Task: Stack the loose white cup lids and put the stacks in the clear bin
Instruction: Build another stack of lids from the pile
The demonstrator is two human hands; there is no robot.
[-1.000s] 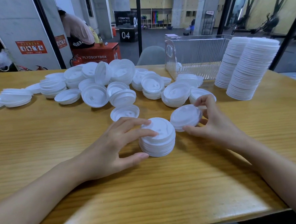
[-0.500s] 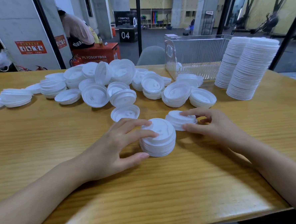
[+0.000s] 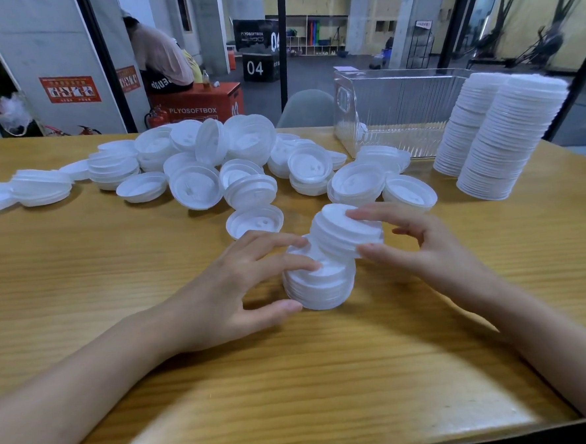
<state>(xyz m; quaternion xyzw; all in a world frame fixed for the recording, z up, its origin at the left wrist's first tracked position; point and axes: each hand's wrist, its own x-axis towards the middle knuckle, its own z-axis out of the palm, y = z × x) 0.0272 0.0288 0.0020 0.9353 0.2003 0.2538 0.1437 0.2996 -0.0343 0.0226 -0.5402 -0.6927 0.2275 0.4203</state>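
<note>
The right hand (image 3: 430, 247) pinched a tilted clump of lids (image 3: 345, 234) over the right rim of the base stack (image 3: 317, 285). The left hand (image 3: 230, 291) gripped that stack.

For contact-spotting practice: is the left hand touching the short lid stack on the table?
Touching. In the head view the left hand has fingers on top of the short lid stack and thumb against its side.

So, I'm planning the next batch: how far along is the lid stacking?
Done: two tall stacks stand beside the clear bin, not in it. In hand: the right hand holds nested lids tilted over the short stack the left hand grips. Left: the loose pile behind, then binning every stack.
</note>
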